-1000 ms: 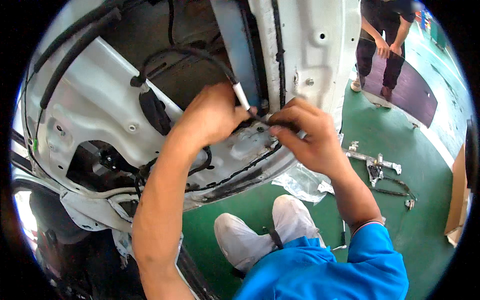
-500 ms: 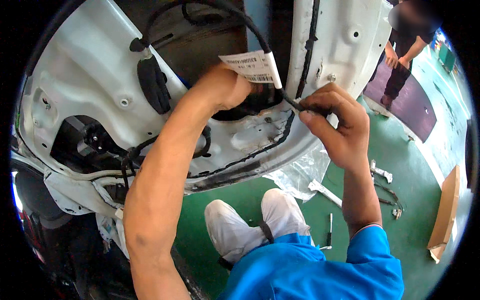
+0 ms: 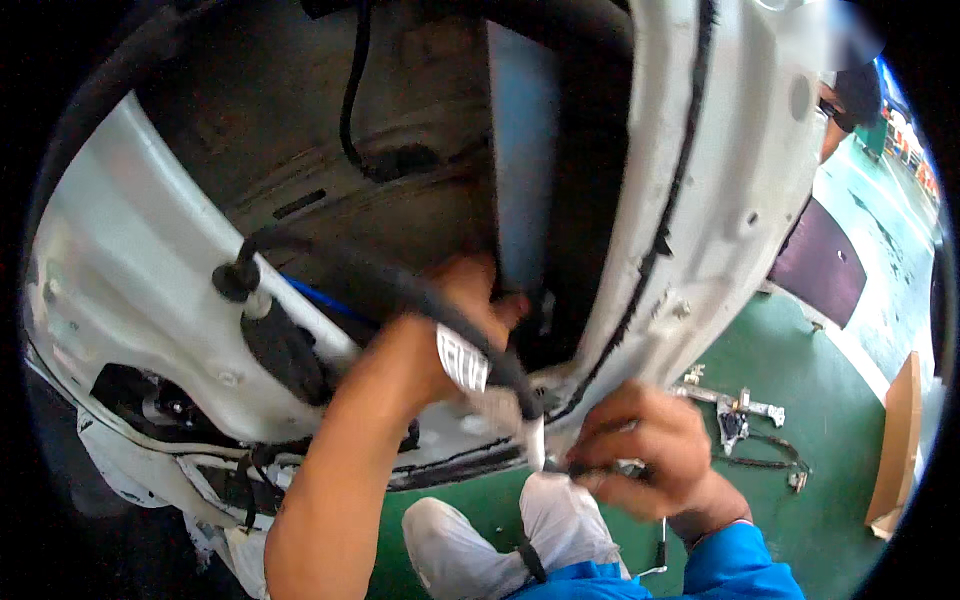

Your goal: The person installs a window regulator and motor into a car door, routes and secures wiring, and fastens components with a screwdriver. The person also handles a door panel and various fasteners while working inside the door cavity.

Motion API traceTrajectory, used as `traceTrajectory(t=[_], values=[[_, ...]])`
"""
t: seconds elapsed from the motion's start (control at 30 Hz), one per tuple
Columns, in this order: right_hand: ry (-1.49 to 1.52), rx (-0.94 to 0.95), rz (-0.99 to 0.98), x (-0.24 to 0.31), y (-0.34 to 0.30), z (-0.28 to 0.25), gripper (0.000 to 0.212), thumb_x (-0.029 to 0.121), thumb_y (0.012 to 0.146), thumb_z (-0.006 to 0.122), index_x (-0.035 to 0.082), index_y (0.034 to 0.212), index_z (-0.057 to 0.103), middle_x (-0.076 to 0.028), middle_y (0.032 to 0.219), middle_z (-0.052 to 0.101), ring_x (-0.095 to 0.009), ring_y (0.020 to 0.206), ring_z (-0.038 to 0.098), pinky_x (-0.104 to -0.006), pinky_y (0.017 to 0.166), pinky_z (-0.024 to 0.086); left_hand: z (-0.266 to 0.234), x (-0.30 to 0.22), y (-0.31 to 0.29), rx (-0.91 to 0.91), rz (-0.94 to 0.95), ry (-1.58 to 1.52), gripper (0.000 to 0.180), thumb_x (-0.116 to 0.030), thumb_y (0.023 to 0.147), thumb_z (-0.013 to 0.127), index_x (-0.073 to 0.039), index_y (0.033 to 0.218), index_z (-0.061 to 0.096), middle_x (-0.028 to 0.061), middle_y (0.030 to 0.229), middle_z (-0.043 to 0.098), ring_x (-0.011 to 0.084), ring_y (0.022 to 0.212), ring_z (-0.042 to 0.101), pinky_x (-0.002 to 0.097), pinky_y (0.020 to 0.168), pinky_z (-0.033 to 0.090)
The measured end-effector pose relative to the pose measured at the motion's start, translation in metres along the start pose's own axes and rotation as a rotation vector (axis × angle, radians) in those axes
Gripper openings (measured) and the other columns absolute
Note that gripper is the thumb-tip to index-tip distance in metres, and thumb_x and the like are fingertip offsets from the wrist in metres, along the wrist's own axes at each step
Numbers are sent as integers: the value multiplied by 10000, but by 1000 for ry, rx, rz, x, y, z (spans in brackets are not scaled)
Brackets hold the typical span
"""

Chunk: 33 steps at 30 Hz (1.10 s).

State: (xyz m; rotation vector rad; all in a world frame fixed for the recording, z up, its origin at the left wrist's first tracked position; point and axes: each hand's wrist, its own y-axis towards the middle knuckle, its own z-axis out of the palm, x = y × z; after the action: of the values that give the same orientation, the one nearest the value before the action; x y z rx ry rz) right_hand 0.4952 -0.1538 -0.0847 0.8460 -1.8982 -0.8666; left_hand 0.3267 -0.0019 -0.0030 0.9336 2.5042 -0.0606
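Note:
My right hand (image 3: 650, 450), blurred by motion, is closed on the end of a black cable (image 3: 400, 285) in front of the lower edge of a white car door (image 3: 745, 170). A white paper label (image 3: 462, 360) and a white sleeve (image 3: 536, 443) sit on this cable near my fingers. My left hand (image 3: 480, 295) reaches into the dark opening of the door, beside the lower end of a blue-grey metal strip (image 3: 525, 150). Its fingers are smeared and partly hidden, so whether they grip anything does not show. The cable crosses in front of my left wrist.
Another black cable (image 3: 350, 110) hangs inside the door. On the green floor to the right lie a metal bracket assembly (image 3: 735, 410), a long cardboard piece (image 3: 897, 450) and a dark purple panel (image 3: 820, 265). A person (image 3: 848, 105) is partly visible behind the door.
My right hand has drawn the cable end down toward me, and the label has moved lower with it. My left hand now shows lower in the opening. The view has shifted closer to the door.

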Motion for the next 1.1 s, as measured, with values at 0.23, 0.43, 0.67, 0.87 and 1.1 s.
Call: traceTrajectory(t=[0.23, 0.43, 0.67, 0.87, 1.1], values=[[267, 66, -120, -5, 9, 60, 171, 133, 932, 632, -12, 1020, 659, -176, 1014, 644, -315, 802, 639, -400, 683, 528, -10, -16, -10, -27, -56, 37, 351, -260, 933, 600, 43, 1105, 640, 302, 1076, 635, 482, 1055, 591, 493, 938, 470], [415, 28, -234, -1, 28, 83, 139, 103, 919, 625, -12, 992, 653, -149, 966, 625, -263, 729, 602, -360, 592, 491, -20, -26, -10, 52, -112, 6, 421, -304, 954, 584, -5, 1251, 597, 266, 1272, 584, 461, 1197, 521, 469, 1043, 411], [483, 52, -248, -2, 41, 94, 117, 124, 923, 634, 8, 934, 645, -121, 933, 607, -240, 706, 582, -329, 540, 464, -24, -30, -10, 64, -180, -62, 392, -298, 941, 614, -9, 1206, 622, 250, 1208, 621, 456, 1143, 556, 467, 1016, 432], [520, 49, -265, -3, 41, 99, 147, 151, 937, 628, 6, 948, 645, -136, 931, 602, -265, 749, 591, -338, 576, 476, -23, -27, -8, 82, -168, -110, 367, -292, 941, 618, 0, 1161, 643, 245, 1124, 659, 458, 1073, 595, 473, 956, 471], [184, 132, -261, -16, 46, 58, 268, 183, 714, 637, 14, 922, 641, -139, 1010, 625, -229, 810, 650, -332, 523, 525, -16, -19, -13, -14, -70, -53, 369, -304, 933, 606, 30, 1079, 662, 282, 1094, 654, 474, 1045, 602, 488, 932, 480]])
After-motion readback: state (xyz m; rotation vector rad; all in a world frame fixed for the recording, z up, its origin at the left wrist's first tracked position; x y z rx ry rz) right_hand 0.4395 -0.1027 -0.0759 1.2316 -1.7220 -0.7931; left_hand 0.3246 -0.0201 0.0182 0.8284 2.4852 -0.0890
